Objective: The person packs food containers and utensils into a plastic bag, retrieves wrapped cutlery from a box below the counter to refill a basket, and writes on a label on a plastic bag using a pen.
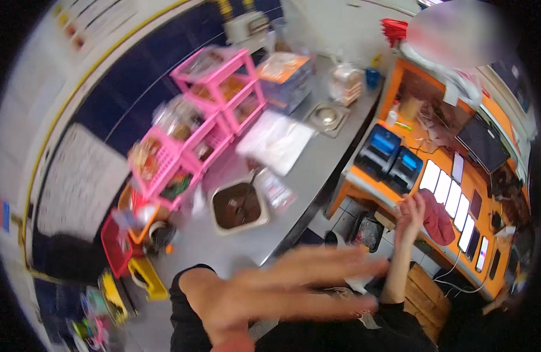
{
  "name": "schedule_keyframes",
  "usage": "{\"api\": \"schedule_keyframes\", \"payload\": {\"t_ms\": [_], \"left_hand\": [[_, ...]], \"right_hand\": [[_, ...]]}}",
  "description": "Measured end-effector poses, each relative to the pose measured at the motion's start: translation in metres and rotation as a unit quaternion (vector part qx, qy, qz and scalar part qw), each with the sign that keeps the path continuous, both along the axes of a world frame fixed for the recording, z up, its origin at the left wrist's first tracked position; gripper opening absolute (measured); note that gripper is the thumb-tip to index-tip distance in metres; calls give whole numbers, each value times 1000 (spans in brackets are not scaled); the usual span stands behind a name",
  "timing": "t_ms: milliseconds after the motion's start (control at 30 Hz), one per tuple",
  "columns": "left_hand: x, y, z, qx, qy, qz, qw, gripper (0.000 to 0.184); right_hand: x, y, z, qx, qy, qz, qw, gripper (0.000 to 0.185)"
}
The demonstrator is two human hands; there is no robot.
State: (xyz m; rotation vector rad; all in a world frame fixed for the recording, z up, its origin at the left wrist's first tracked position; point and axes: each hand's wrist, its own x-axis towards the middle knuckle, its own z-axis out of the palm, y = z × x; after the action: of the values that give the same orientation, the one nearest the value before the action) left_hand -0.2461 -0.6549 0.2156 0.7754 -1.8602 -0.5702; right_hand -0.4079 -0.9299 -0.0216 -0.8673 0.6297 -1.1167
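My left hand point(288, 293) is close to the camera and blurred by motion. Its fingers stretch out to the right, apart, with nothing seen in them. Further right, my right hand point(410, 216) is raised beside the orange desk, fingers loosely bent and no object visible in it. Just beyond it lies a crumpled red cloth point(437, 218) at the desk edge; I cannot tell whether they touch. On the steel counter, left of my hands, sits a square metal container point(263, 218) of dark liquid with a utensil handle leaning in it. White plastic bags point(276, 141) lie behind it.
Pink tiered baskets point(223, 132) with packets line the wall side. A red bin point(115, 240) and a yellow tape dispenser point(146, 278) stand lower left. On the orange desk point(414, 138) are two black-and-blue printers point(379, 151), several phones point(452, 198) and a monitor point(482, 142).
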Motion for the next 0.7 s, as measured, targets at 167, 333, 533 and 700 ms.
{"api": "schedule_keyframes", "payload": {"t_ms": [167, 333, 533, 700], "left_hand": [[-118, 118, -14, -140, 236, 39, 961, 101], [-218, 196, -19, -289, 396, 180, 853, 99], [-324, 255, -23, -356, 452, 406, 710, 91], [-377, 303, -54, -278, 437, 538, 665, 74]], "right_hand": [[19, 196, -22, 47, 63, 287, 955, 36], [-33, 370, -25, -14, 146, 619, 772, 35], [-129, 465, -102, -6, 227, 821, 525, 37], [-194, 482, -191, -15, 246, 840, 484, 32]]}}
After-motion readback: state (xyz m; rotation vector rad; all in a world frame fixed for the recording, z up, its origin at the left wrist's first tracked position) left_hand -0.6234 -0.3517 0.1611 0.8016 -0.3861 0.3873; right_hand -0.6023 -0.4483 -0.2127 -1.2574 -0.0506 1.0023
